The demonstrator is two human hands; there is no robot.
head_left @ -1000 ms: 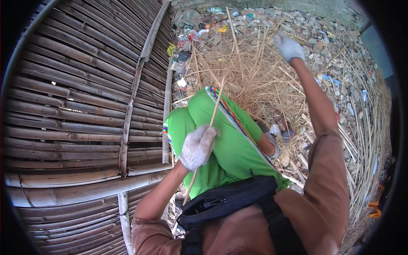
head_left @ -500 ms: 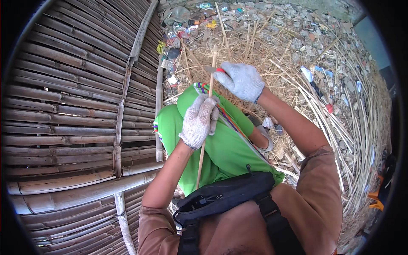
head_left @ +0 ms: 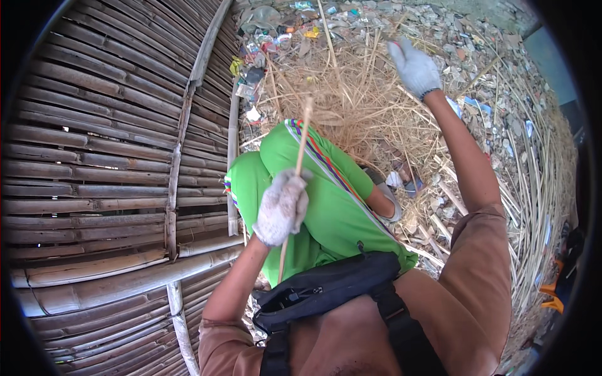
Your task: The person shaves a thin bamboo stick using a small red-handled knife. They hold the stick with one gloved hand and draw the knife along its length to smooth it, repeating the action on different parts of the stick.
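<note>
My left hand (head_left: 280, 210), in a soiled whitish work glove, is closed around a thin pale bamboo stick (head_left: 303, 139). The stick slants upward over my green-trousered legs (head_left: 338, 219), its top end above my knee and its lower end near the black bag at my waist. Far out to the right, over the straw, my gloved right hand (head_left: 416, 67) is raised well apart from the stick. It is closed on a knife (head_left: 399, 26), of which a blurred blade and a trace of red at the grip show.
A slatted bamboo wall (head_left: 94, 150) stands close on my left. Straw-like shavings (head_left: 351, 106) cover the ground ahead, with scattered litter and rubble beyond. Long split bamboo strips (head_left: 523, 207) lie along the right. A black waist bag (head_left: 332, 285) rests at my lap.
My right hand with the knife has swung up and right, away from the stick. My left hand has lowered slightly toward me, bringing the stick down with it.
</note>
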